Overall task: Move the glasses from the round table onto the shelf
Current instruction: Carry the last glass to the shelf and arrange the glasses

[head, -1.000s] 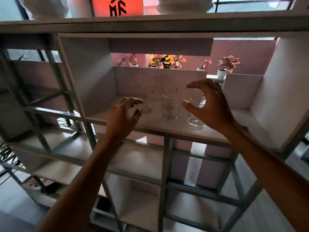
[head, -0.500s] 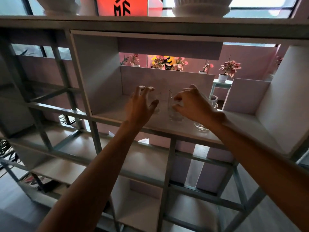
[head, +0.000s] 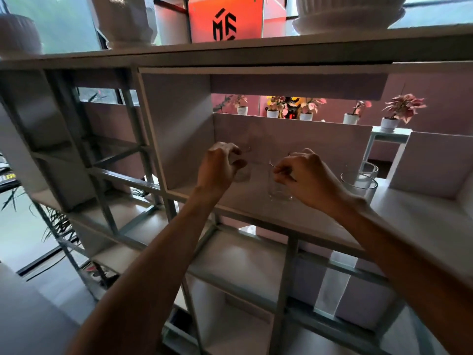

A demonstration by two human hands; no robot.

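Clear glasses stand in a white compartment of the shelf (head: 256, 213). My left hand (head: 217, 167) is closed around a small clear glass (head: 243, 172) at the left of the compartment. My right hand (head: 309, 180) grips the rim of a taller clear glass (head: 277, 193) in the middle. Both glasses look to rest on the shelf board. Two more glasses (head: 361, 187) stand at the right, one behind the other, partly hidden by the back panel. The round table is out of view.
The shelf unit has grey metal bars and white boards, with open compartments left and below. White pots (head: 345, 14) and an orange sign (head: 225, 19) sit on top. Small potted plants (head: 401, 111) line a ledge behind. A white box panel (head: 432, 165) stands at right.
Both hands went from open and hovering in front of the shelf to reaching in and closing on two glasses. The view has moved closer to the shelf.
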